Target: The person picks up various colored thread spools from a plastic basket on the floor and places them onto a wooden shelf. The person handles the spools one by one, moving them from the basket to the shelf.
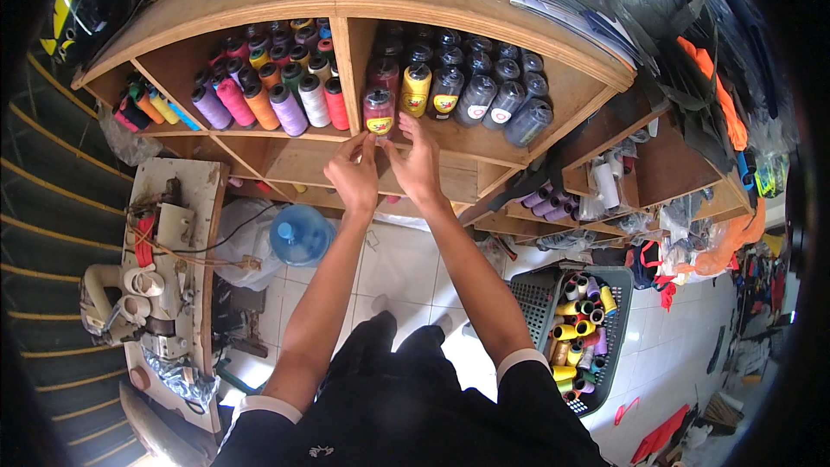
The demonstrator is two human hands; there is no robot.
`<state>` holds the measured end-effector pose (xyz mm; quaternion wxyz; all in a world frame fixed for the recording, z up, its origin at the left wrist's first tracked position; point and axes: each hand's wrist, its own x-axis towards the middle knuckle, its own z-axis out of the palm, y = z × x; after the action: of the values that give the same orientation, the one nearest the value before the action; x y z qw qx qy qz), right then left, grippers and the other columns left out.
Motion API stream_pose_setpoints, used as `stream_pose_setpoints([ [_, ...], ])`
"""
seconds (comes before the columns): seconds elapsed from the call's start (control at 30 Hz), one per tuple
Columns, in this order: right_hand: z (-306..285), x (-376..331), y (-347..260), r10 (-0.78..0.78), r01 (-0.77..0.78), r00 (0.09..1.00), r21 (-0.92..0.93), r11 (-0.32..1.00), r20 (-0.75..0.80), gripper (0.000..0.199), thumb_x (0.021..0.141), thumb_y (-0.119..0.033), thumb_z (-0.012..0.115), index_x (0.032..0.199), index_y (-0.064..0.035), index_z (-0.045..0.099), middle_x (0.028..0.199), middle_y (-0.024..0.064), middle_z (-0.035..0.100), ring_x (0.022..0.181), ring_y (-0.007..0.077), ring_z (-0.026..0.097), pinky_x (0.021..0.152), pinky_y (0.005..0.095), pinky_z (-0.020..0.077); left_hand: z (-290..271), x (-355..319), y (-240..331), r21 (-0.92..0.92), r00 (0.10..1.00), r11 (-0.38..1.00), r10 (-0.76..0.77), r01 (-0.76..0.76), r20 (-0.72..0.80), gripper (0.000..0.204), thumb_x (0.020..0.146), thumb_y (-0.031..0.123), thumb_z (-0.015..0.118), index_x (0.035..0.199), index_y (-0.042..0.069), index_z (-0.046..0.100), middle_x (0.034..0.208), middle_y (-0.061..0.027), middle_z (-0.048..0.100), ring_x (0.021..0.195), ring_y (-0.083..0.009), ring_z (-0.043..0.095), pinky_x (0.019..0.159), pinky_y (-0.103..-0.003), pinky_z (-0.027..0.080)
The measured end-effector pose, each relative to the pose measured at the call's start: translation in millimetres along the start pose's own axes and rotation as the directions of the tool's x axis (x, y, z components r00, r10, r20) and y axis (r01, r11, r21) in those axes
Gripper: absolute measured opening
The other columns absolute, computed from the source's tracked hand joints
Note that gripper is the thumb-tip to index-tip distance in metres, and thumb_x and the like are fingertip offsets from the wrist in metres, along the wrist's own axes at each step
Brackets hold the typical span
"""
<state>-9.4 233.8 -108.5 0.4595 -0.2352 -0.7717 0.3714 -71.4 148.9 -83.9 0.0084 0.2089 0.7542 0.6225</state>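
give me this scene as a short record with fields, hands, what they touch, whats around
setting: wooden shelf unit with compartments of thread cones
left hand: left hand raised to the shelf edge, fingertips at the base of a dark red thread cone
right hand: right hand beside it, fingertips at the same cone
grip: cannot tell whether either hand clasps the cone
neighbour: yellow thread cone just right of it
left compartment: mixed coloured cones
floor: blue water bottle; grey basket of spools
left side: sewing machine on a table

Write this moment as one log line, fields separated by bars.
left hand and right hand: both touching red thread spool | spool: upright on wooden shelf
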Motion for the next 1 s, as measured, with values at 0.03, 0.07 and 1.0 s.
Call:
stream_pose_setpoints([
  [0.03,0.6,1.3,1.1,0.026,-0.026,1.0,-0.013,1.0,0.011,0.049,0.074,-0.007,0.073,0.117,0.0039,0.051,0.104,0.0232,0.061,0.098,0.0336,0.061,0.084,0.0392,0.0493,0.3,-0.4,-0.5,-0.003,1.0,1.0,0.001,-0.001,0.0,0.019,0.082,0.01,0.068,0.093,-0.005,0.069,0.083,-0.0182,0.068,0.074,-0.023,0.068,0.069,-0.031,0.053],
  [0.07,2.0,2.6,2.0,0.052,-0.052,0.998,-0.026,0.998,0.021,0.048,0.074,-0.007,0.073,0.116,0.0043,0.052,0.103,0.0231,0.062,0.096,0.0337,0.062,0.084,0.0392,0.0495,0.5,-0.7,-0.8,-0.005,1.0,1.0,0.002,-0.002,0.0,0.019,0.082,0.01,0.068,0.093,-0.005,0.069,0.083,-0.0186,0.068,0.075,-0.0235,0.068,0.07,-0.032,0.053],
  [1.0,-8.0,-22.5,-8.6,-0.368,0.384,0.922,-0.381,0.841,0.117,0.036,0.071,0.003,0.062,0.107,-0.0012,0.065,0.11,0.0145,0.06,0.096,0.0303,0.059,0.081,0.0405,0.0478,-11.5,8.3,-35.5,0.164,0.691,0.673,0.686,-0.721,0.228,0.023,0.072,-0.005,0.064,0.095,-0.005,0.066,0.098,-0.0174,0.062,0.086,-0.0324,0.063,0.075,-0.039,0.053],
])
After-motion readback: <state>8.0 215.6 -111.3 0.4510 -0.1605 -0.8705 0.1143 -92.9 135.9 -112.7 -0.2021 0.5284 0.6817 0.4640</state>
